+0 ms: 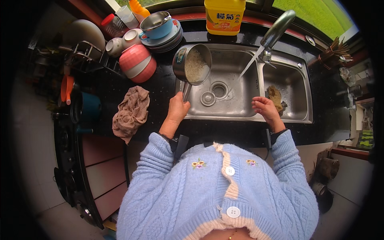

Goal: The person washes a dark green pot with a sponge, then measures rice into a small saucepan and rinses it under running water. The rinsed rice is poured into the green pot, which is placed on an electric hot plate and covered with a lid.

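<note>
My left hand (177,107) grips the handle of a steel saucepan (179,64), which is tilted to the right over the left edge of a double steel sink (237,112). Wet pale grains, which look like rice, (194,65) lie in the pan. Water runs from the faucet (277,28) into the left basin, to the right of the pan. Over the right part of the sink's front, my right hand (265,108) holds nothing, its fingers loosely bent and apart from the pan. A round strainer or plug (208,98) lies beside the drain (220,90).
A brown cloth (132,111) lies left of the sink. Beyond it stand pink bowls (138,63), stacked plates with a blue pot (156,28), and a dish rack (90,57). A yellow jug (224,18) stands behind the sink. The right basin holds a brownish cloth or sponge (274,96).
</note>
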Tool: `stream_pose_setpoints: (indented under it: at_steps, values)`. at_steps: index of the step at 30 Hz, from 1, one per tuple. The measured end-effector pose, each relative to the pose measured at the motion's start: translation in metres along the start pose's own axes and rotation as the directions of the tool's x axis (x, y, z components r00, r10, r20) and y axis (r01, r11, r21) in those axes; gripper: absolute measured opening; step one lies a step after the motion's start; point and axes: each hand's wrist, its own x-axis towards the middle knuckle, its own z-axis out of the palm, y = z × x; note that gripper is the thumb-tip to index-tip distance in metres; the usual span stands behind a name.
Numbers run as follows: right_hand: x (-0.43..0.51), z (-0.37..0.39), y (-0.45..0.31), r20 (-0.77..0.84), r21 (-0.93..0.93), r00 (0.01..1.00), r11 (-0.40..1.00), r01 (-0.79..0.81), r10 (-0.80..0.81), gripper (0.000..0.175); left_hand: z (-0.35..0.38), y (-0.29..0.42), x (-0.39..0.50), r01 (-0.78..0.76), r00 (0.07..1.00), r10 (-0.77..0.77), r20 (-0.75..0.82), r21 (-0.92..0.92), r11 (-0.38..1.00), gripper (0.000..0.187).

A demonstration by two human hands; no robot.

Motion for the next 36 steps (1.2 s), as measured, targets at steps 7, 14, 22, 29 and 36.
stream_pose_setpoints:
  at_steps: [7,14,22,29,36]
  values:
    - [0.001,0.001,-0.002,-0.008,-0.019,1.0,1.0,0.004,-0.004,0.019,-0.013,0.019,-0.009,0.147,0.984,-0.127,0.126,-0.165,0.975,0.013]
    - [0.009,-0.003,0.004,0.053,-0.049,0.997,0.997,0.065,-0.062,0.022,-0.042,0.042,-0.028,0.406,0.903,-0.158,0.399,-0.675,0.616,0.016]
    - [-0.007,0.017,-0.005,0.132,-0.157,0.982,0.975,0.158,-0.138,0.018,-0.178,0.045,-0.081,0.168,0.985,-0.12,0.122,-0.83,0.532,0.014]
    - [-0.046,0.106,-0.013,0.13,-0.233,0.954,0.926,0.296,-0.272,0.016,-0.335,-0.031,-0.115,-0.107,0.914,-0.23,-0.335,-0.744,0.66,0.018]
    - [-0.07,0.259,0.014,0.071,-0.276,0.971,0.93,0.241,-0.23,0.016,-0.431,-0.204,-0.119,0.208,0.789,0.002,-0.615,0.269,0.94,0.02]
